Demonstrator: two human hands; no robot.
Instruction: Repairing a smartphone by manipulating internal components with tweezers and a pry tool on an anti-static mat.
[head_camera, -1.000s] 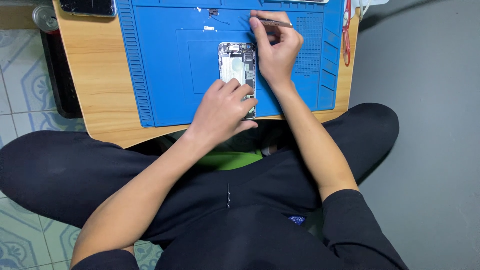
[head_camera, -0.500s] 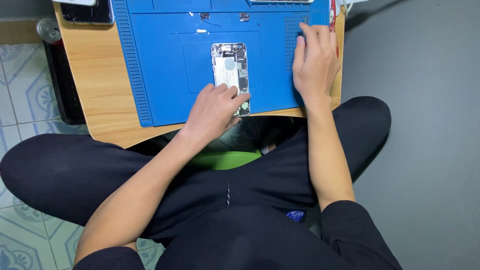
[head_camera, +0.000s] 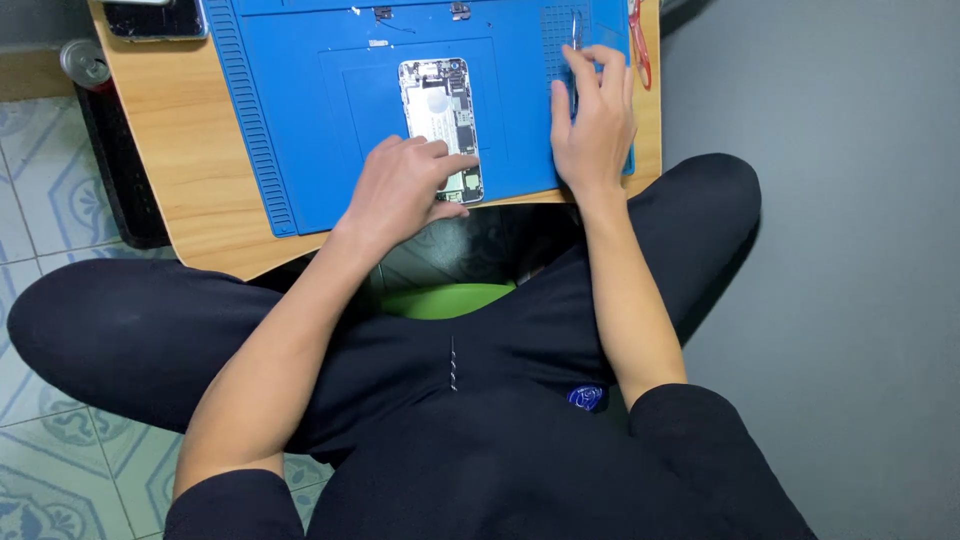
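Lying opened under the left hand (head_camera: 400, 190): a phone (head_camera: 440, 110).

A blue work mat (head_camera: 300, 120) is covering most of a wooden table (head_camera: 170, 130). Red-handled scissors (head_camera: 638, 40) are lying at the mat's right edge. A dark device (head_camera: 155, 18) is sitting left of the mat's far corner; a can (head_camera: 83, 62) is standing beyond the table's left edge.

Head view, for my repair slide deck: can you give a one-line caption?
Left hand steadies an opened phone on a blue mat while the right hand rests by a thin metal tool.
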